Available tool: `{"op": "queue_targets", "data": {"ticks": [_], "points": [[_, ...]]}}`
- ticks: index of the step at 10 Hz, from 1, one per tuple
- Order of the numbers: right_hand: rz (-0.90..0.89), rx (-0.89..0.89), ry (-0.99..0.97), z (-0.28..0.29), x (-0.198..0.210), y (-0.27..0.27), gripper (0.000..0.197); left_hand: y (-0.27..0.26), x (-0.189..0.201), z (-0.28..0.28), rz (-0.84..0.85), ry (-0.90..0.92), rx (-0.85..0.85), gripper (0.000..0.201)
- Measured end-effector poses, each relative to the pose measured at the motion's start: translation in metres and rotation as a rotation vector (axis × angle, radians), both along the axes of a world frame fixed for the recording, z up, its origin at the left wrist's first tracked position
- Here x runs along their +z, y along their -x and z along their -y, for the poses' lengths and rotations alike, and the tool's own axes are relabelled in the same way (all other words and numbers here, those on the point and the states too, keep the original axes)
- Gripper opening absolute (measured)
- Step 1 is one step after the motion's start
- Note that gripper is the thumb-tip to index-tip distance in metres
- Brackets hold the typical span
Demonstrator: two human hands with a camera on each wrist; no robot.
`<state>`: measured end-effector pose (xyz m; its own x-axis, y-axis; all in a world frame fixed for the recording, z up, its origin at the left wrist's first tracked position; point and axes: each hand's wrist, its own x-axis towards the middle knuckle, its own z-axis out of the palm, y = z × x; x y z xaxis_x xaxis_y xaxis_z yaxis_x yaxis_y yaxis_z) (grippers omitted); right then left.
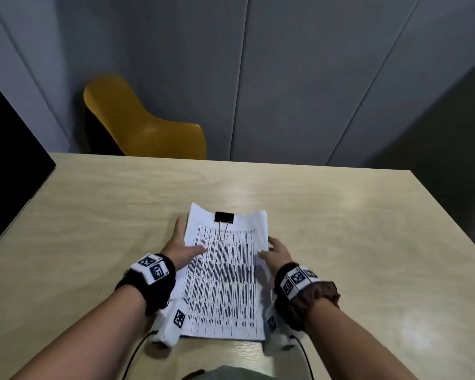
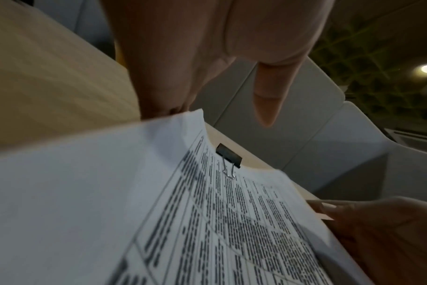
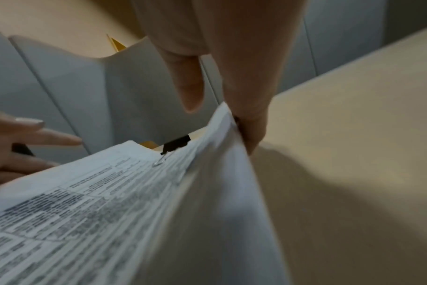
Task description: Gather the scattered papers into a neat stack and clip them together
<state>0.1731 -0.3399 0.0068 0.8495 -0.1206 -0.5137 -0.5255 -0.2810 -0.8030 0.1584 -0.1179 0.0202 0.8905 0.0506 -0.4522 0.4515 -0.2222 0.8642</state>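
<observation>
A stack of white papers (image 1: pixel 225 283) printed with a table lies on the wooden table (image 1: pixel 340 229), its long sides curled upward. A black binder clip (image 1: pixel 224 217) grips the middle of the stack's far edge, one wire handle folded flat on the top sheet. My left hand (image 1: pixel 188 237) lies along the left side, fingers straight under the raised edge, thumb over the sheet. In the left wrist view the thumb (image 2: pixel 266 108) hovers clear of the papers (image 2: pixel 110 212). My right hand (image 1: pixel 266 246) is at the right side, its fingers (image 3: pixel 251 125) under the lifted edge and its thumb apart above.
A yellow chair (image 1: pixel 148 127) stands behind the table's far edge, before grey wall panels. A black panel (image 1: pixel 11 160) rises at the far left. Bare tabletop lies on both sides of the stack. Thin cables trail from both wrists toward the near edge.
</observation>
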Motion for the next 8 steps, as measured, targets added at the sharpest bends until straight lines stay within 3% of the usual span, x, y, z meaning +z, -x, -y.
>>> {"op": "queue_targets", "data": {"ticks": [1, 2, 4, 7, 8], "points": [[-0.009, 0.066, 0.058, 0.003, 0.003, -0.022, 0.061, -0.01, 0.008, -0.005, 0.043, 0.047, 0.008, 0.082], [-0.021, 0.087, 0.212, 0.013, -0.008, -0.005, 0.062, 0.008, 0.003, -0.016, -0.081, 0.025, 0.073, 0.094], [0.103, 0.086, 0.152, 0.007, -0.016, 0.039, 0.059, 0.037, -0.014, -0.016, -0.096, 0.066, 0.111, 0.095], [0.128, 0.104, 0.114, 0.012, -0.021, 0.03, 0.061, 0.029, 0.01, -0.012, 0.001, 0.111, 0.132, 0.09], [0.19, 0.093, 0.135, 0.024, -0.018, 0.054, 0.049, 0.047, 0.007, -0.016, -0.019, 0.169, 0.21, 0.081]]}}
